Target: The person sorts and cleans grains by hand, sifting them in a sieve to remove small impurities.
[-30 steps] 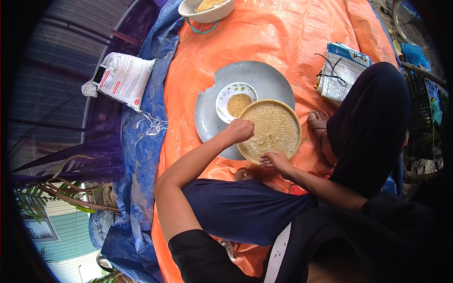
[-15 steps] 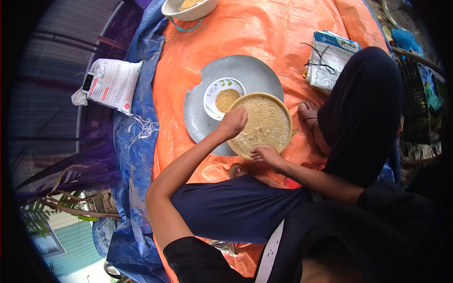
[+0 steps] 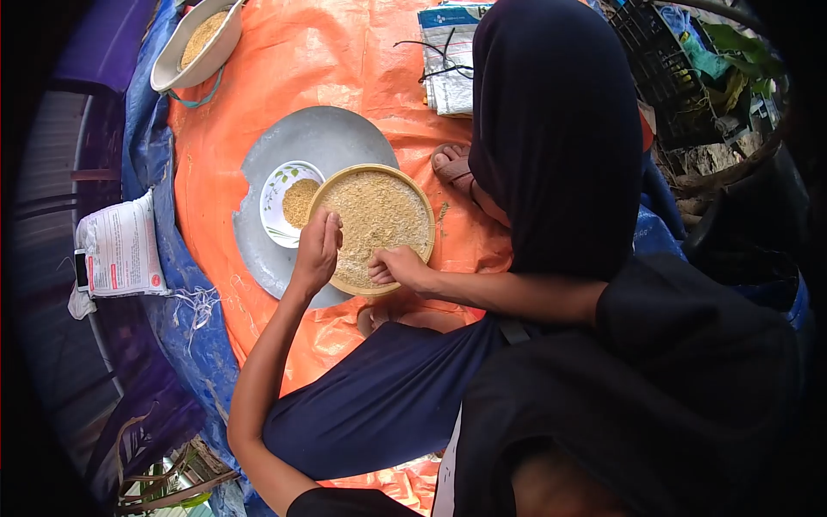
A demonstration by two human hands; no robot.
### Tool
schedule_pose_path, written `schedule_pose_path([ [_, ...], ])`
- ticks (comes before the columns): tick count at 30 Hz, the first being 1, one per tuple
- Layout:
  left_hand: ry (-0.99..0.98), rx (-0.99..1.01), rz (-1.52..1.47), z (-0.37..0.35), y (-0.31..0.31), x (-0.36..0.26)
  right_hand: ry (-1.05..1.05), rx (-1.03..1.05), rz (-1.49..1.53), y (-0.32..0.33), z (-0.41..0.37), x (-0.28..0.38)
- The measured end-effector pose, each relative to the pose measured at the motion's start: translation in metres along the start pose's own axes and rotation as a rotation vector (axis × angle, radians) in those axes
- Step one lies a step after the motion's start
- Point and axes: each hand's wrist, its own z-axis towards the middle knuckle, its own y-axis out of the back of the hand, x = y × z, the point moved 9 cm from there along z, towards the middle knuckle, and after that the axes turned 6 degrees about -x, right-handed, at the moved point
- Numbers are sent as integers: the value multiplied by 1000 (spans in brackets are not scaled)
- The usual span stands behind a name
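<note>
A round shallow tray with a tan rim holds a layer of pale grain. My left hand is at the tray's left edge, fingers pinched together; anything between them is too small to see. Over the lower part of the grain, my right hand has its fingers curled down, and their contents are hidden. The tray overlaps a large grey metal disc with a broken left edge. Left of the tray, a white bowl with a leaf pattern contains darker golden grain.
An orange tarp lies over a blue one. A white basin of grain stands upper left, a printed sack at left. Folded sacks lie near my raised knee. A black crate is upper right.
The view has shifted, so the tray appears farther left. My right hand has moved from the near rim in over the grain and curled its fingers. My left hand has tilted more upright.
</note>
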Motion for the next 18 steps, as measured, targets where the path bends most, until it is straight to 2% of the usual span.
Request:
schedule_pose_path([
  [4,-59,45,-79,0,-9,-1,-10,8,296,3,7,11],
  [7,-16,123,-78,-4,-18,-9,19,38,426,1,6,21],
  [13,-99,309,242,-13,-38,-11,40,50,572,1,1,31],
  [18,-85,349,354,-17,-41,-10,5,45,583,0,1,25],
])
